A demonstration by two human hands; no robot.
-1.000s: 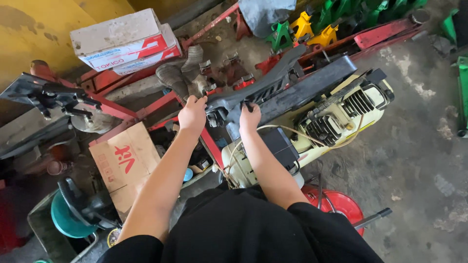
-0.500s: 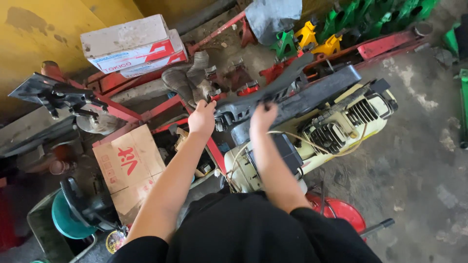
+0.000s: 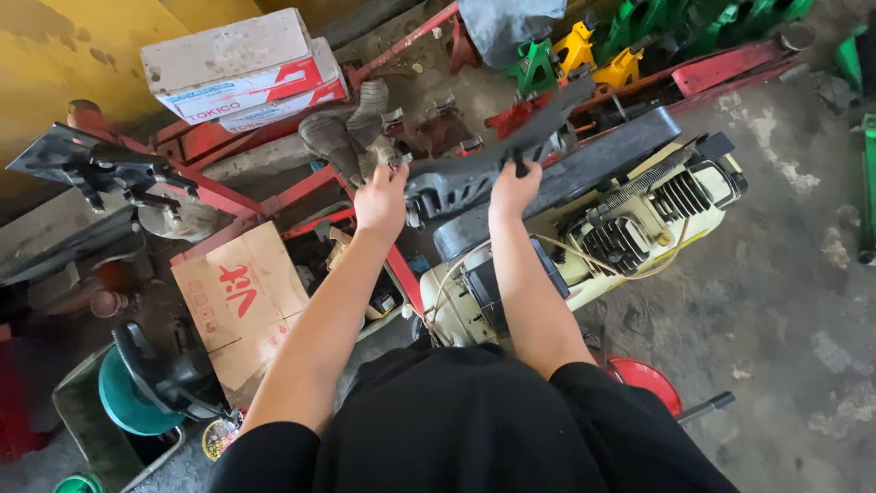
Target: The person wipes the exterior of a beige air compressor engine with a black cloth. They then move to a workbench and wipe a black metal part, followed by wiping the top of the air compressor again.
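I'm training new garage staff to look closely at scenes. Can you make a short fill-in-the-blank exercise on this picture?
1. Both hands, the left hand and the right hand, grip a long ____ plastic panel.
2. Under the panel lies a cream-coloured air compressor with a ____ belt guard on top.
3. The brown cardboard box lies to the ____ of the person's left arm.
4. The jack stands next to the green ones are ____.

Missing words: black; black; left; yellow

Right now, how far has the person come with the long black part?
Done: the long black plastic part is lifted clear, above the cream engine machine. In hand: left hand and right hand grip it. Left: it is not yet set down anywhere.
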